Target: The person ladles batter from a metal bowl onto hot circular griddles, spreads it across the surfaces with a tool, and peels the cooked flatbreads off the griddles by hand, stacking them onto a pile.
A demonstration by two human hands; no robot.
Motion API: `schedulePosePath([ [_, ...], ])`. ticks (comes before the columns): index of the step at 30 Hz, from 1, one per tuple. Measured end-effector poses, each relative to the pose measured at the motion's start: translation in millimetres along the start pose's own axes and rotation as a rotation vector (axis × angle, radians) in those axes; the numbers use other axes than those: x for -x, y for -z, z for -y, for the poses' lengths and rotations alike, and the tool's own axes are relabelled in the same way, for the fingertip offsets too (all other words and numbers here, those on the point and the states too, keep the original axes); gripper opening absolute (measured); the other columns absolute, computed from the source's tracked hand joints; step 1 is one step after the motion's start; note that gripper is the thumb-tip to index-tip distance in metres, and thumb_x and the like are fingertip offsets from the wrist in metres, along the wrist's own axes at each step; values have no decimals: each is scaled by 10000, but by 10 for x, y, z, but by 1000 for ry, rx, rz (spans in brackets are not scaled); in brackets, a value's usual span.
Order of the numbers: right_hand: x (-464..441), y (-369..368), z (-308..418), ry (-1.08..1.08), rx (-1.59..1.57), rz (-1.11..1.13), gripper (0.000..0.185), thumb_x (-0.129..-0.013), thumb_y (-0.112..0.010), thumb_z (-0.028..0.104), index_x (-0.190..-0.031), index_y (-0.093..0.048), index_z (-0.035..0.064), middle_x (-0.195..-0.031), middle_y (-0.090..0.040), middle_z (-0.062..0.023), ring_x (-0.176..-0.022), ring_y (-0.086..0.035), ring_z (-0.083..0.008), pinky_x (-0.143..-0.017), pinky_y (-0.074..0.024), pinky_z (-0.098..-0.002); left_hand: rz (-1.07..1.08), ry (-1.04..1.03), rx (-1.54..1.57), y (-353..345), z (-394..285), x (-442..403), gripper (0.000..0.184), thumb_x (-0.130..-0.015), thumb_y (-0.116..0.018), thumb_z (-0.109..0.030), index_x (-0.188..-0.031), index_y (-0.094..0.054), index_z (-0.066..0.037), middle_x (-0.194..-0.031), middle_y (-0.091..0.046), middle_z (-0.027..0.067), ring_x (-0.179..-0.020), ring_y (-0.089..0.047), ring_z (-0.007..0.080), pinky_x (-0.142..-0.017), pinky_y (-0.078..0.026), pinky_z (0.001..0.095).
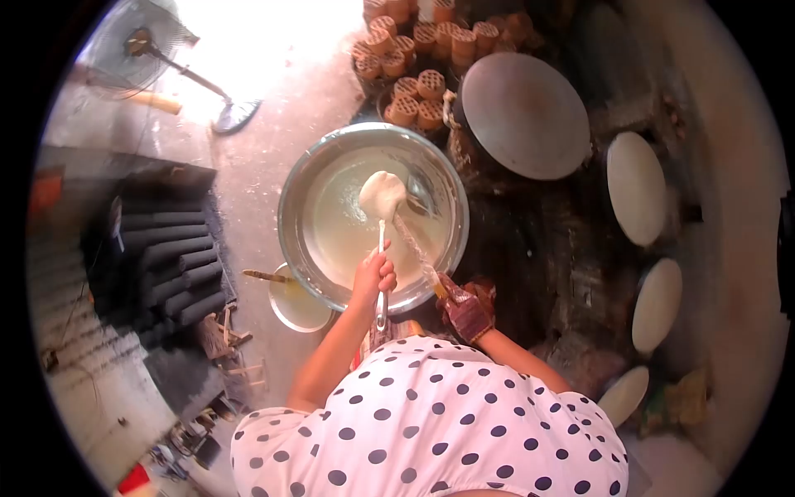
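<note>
A large metal basin (290, 199) holds pale, creamy batter. My left hand (375, 276) is wrapped round the white handle of a ladle (382, 240), whose bowl, coated and heaped with batter, is over the basin. My right hand (468, 308), in a dark red glove, grips a batter-coated stick (414, 244) at the basin's near right rim. The stick's upper end meets the ladle's bowl; whether they touch is unclear. A metal scoop or bowl (421, 195) leans inside the basin at the right.
A smaller bowl (290, 319) with a brush lies left of the basin. Round lidded griddle (526, 116) stands back right, with pale discs (636, 189) beyond. Clay-coloured perforated cylinders (403, 109) are behind, dark cylinders (178, 257) left, and a fan (236, 116) back left.
</note>
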State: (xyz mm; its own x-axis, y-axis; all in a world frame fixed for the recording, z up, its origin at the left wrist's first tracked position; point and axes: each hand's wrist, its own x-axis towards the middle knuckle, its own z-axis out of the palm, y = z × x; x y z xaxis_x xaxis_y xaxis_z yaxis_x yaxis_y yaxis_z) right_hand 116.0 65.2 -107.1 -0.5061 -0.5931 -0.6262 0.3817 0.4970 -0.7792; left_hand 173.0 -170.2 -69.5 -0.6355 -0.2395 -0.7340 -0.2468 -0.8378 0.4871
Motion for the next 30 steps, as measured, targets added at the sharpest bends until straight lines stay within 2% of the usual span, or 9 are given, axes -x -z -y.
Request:
schedulePosePath([
  [5,-55,620,837,398,345,142,492,-936,-525,71,-1391,-451,243,-765,-607,23,-552,-462,-50,-519,-437,-215,-136,-261,107,-635,-262,773,404,-996,-359,-156,-1393,-358,-84,-585,-345,-50,-345,-303,45,-327,-297,217],
  [11,-214,1299,1911,395,70,570,518,-927,-510,15,-1389,-450,242,-830,-641,-23,-552,-460,-23,-474,-396,-193,-275,-661,36,-1460,-474,1748,382,-992,-391,-189,-1364,-404,-102,-587,-360,-43,-354,-331,48,-329,-279,204],
  [16,-285,1529,2606,793,350,606,346,-928,-536,145,-1267,-514,81,-761,-658,-52,-519,-554,-81,-449,-437,-235,-446,-808,-64,-1312,-477,2023,381,-992,-403,-203,-1359,-409,-99,-584,-363,-47,-356,-330,48,-329,-270,202],
  [19,-327,1456,2695,362,174,715,316,-925,-564,215,-1191,-549,45,-702,-617,-47,-476,-521,-93,-403,-390,-239,-442,-658,-57,-908,-247,1640,371,-1000,-375,-186,-1346,-406,-56,-588,-350,-58,-349,-311,27,-328,-300,175],
  [22,-488,1470,2358,-37,173,770,294,-929,-560,239,-1163,-566,62,-689,-600,-42,-465,-501,-88,-398,-380,-245,-64,-417,679,-626,10,1082,338,-1003,-371,-156,-1323,-381,-49,-587,-380,-70,-371,-327,6,-329,-312,170],
  [25,-913,1526,1783,135,309,625,304,-916,-575,220,-1181,-565,72,-734,-619,-71,-471,-529,-150,-419,-414,-285,-9,-458,624,-584,382,899,352,-999,-388,-165,-1332,-382,-52,-587,-372,-73,-378,-330,7,-333,-302,164],
  [26,-1047,1612,1617,762,579,438,310,-900,-584,204,-1193,-566,105,-767,-620,-89,-521,-554,-200,-460,-438,-316,-175,-473,500,-681,449,943,373,-992,-409,-182,-1341,-378,-55,-583,-364,-70,-373,-327,19,-336,-295,171],
  [28,-709,1682,1803,1136,1027,167,346,-852,-607,172,-1195,-576,209,-857,-607,-127,-718,-603,-326,-616,-490,-404,-218,-479,372,-697,530,858,381,-983,-425,-186,-1350,-390,-90,-591,-396,-63,-362,-311,25,-332,-275,195],
  [30,-778,1656,1692,1118,1149,126,369,-847,-611,176,-1208,-567,237,-859,-603,-123,-759,-608,-323,-640,-492,-418,-186,-410,436,-713,469,726,377,-984,-420,-179,-1352,-394,-102,-590,-401,-60,-358,-304,27,-328,-268,203],
])
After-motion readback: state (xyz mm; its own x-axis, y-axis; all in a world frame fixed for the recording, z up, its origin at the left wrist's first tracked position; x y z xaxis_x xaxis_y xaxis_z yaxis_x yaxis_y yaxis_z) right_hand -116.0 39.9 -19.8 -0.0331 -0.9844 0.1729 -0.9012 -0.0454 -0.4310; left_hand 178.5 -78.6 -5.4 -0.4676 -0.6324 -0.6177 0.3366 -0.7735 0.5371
